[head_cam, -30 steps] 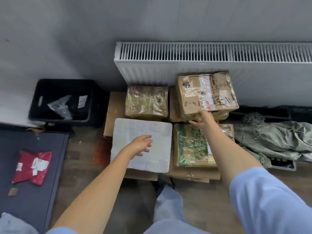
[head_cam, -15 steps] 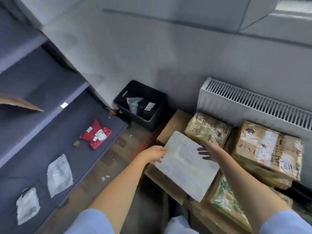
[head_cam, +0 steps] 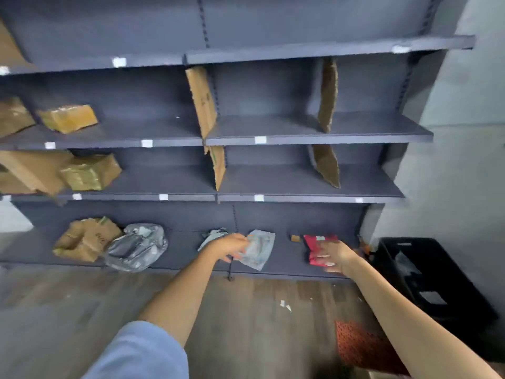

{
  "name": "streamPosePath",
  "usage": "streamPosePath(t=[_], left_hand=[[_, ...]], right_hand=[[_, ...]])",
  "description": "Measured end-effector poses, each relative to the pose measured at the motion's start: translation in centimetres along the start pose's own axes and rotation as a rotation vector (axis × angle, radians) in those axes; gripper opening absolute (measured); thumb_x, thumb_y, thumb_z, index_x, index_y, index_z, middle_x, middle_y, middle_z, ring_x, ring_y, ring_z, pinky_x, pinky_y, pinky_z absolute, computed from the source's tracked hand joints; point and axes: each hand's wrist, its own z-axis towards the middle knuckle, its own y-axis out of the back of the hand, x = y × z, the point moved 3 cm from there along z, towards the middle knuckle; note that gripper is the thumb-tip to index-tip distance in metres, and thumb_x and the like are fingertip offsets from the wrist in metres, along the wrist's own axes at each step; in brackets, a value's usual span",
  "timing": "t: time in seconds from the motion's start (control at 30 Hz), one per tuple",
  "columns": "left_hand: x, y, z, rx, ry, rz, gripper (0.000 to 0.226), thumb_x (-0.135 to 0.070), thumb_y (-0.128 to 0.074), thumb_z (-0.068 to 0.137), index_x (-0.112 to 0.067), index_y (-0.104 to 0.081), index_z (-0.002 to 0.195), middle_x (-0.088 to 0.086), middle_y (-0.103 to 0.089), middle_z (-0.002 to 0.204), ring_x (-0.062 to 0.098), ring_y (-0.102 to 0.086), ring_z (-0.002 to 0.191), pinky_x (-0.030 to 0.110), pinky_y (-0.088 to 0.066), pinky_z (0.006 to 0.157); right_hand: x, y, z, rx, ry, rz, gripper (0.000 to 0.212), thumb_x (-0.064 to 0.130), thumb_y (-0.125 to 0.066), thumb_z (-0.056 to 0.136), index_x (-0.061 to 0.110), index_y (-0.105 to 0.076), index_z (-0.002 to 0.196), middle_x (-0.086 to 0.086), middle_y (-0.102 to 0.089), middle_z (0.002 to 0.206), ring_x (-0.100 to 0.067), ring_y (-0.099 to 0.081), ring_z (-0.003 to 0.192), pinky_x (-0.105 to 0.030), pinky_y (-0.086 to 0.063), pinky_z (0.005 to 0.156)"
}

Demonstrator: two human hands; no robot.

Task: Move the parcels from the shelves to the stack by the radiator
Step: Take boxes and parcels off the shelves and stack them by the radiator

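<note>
While both bare arms stretch out toward it, the dark shelving (head_cam: 300,138) fills everything beyond the hands, its boards split by upright cardboard dividers (head_cam: 203,101). Below the arms runs the wooden floor (head_cam: 259,310), and off past the right forearm sits a black crate (head_cam: 426,272) against the wall, with an orange mat (head_cam: 360,343) on the floor beneath that arm. Far out beyond the left hand, up and away, two brown boxes: one cardboard box (head_cam: 68,119) on the upper board, one taped box (head_cam: 90,173) on the board under it. Down on the lowest board, well out to the side of the left hand, a crumpled brown box (head_cam: 84,239) touches a silver plastic bag (head_cam: 136,247). Now the left hand (head_cam: 229,246), fingers loosely curled, is right over a pale plastic parcel (head_cam: 259,250); whether it touches or grips the parcel is lost in the blur. A second pale packet (head_cam: 211,236) peeks out just behind that wrist. The right hand (head_cam: 334,257), fingers spread and slack, hangs in front of a red parcel (head_cam: 314,248) on the same board, partly covering it; contact cannot be told. Between the two hands, a tiny brown block (head_cam: 295,237) lies beside the red parcel.
</note>
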Motion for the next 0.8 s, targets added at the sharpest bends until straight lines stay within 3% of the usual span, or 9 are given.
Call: streamPosePath(t=[0.1,0.17,0.27,0.33,0.4,0.47,0.6,0.67,0.8], left_hand=[[11.1,8.8,-4.3,-0.136,0.085,-0.144,0.039,-0.033,-0.035,0.1,-0.018,-0.04,0.137,0.007,-0.05,0.136,0.025,-0.054,0.12,0.037,-0.04,0.097],[18.7,13.5,-7.7,-0.224,0.151,-0.234,0.04,-0.035,-0.035,0.1,-0.02,-0.039,0.138,0.006,-0.049,0.138,0.023,-0.054,0.116,0.034,-0.039,0.092],[28.9,18.6,-12.2,-0.389,0.197,-0.365,0.022,-0.028,-0.04,0.099,-0.02,-0.053,0.115,0.006,-0.058,0.111,0.017,-0.055,0.088,0.025,-0.037,0.071],[33.9,21.3,-14.2,-0.5,0.218,-0.46,0.016,-0.018,-0.042,0.099,-0.014,-0.055,0.108,0.007,-0.056,0.103,0.018,-0.056,0.083,0.024,-0.041,0.066],[37.9,23.1,-15.1,-0.479,0.278,-0.546,0.033,-0.023,-0.038,0.101,-0.011,-0.046,0.131,0.012,-0.055,0.126,0.027,-0.058,0.11,0.033,-0.048,0.083],[41.1,25.0,-15.0,-0.445,0.306,-0.59,0.043,-0.03,-0.033,0.102,-0.013,-0.036,0.141,0.013,-0.048,0.14,0.03,-0.05,0.125,0.039,-0.042,0.098],[47.9,30.4,-12.3,-0.47,0.322,-0.651,0.045,-0.032,-0.035,0.101,-0.013,-0.037,0.141,0.013,-0.049,0.138,0.029,-0.056,0.116,0.04,-0.043,0.098],[50.9,33.8,-10.4,-0.488,0.355,-0.662,0.044,-0.033,-0.037,0.1,-0.012,-0.04,0.139,0.013,-0.052,0.135,0.026,-0.058,0.107,0.038,-0.046,0.092],[55.6,43.1,-6.6,-0.435,0.443,-0.653,0.042,-0.029,-0.035,0.101,-0.013,-0.039,0.14,0.012,-0.051,0.138,0.029,-0.056,0.119,0.041,-0.044,0.098]], right_hand=[[4.4,-12.9,0.4,0.177,0.062,-0.11,0.04,0.026,-0.039,0.099,0.005,-0.046,0.133,-0.012,-0.062,0.097,-0.026,-0.059,0.088,-0.031,-0.042,0.073],[5.3,-20.9,0.8,0.301,0.019,-0.203,0.043,0.025,-0.041,0.099,0.0,-0.046,0.134,-0.023,-0.061,0.109,-0.036,-0.058,0.102,-0.036,-0.045,0.087],[6.5,-31.3,1.3,0.429,-0.025,-0.339,0.029,0.022,-0.042,0.099,0.003,-0.05,0.119,-0.012,-0.058,0.088,-0.021,-0.052,0.071,-0.027,-0.038,0.062],[7.9,-37.5,2.5,0.461,-0.01,-0.393,0.03,0.018,-0.038,0.099,0.005,-0.048,0.125,-0.009,-0.052,0.081,-0.016,-0.046,0.065,-0.025,-0.032,0.057],[9.3,-43.3,3.5,0.493,0.02,-0.431,0.032,0.019,-0.041,0.098,0.003,-0.051,0.123,-0.007,-0.052,0.08,-0.015,-0.05,0.068,-0.026,-0.036,0.058],[10.7,-48.8,4.7,0.508,0.036,-0.434,0.022,0.022,-0.042,0.098,0.011,-0.053,0.114,-0.007,-0.058,0.09,-0.016,-0.055,0.074,-0.028,-0.041,0.062],[14.3,-58.7,9.0,0.571,0.083,-0.445,0.021,0.023,-0.044,0.097,0.015,-0.05,0.116,-0.01,-0.057,0.106,-0.023,-0.056,0.089,-0.03,-0.043,0.065],[16.0,-62.8,11.9,0.581,0.059,-0.446,0.021,0.025,-0.047,0.096,0.015,-0.051,0.114,-0.006,-0.06,0.098,-0.022,-0.057,0.088,-0.031,-0.044,0.065],[19.4,-68.8,17.3,0.576,-0.041,-0.448,0.02,0.024,-0.044,0.097,0.014,-0.053,0.112,-0.006,-0.059,0.087,-0.02,-0.056,0.081,-0.031,-0.042,0.067]])
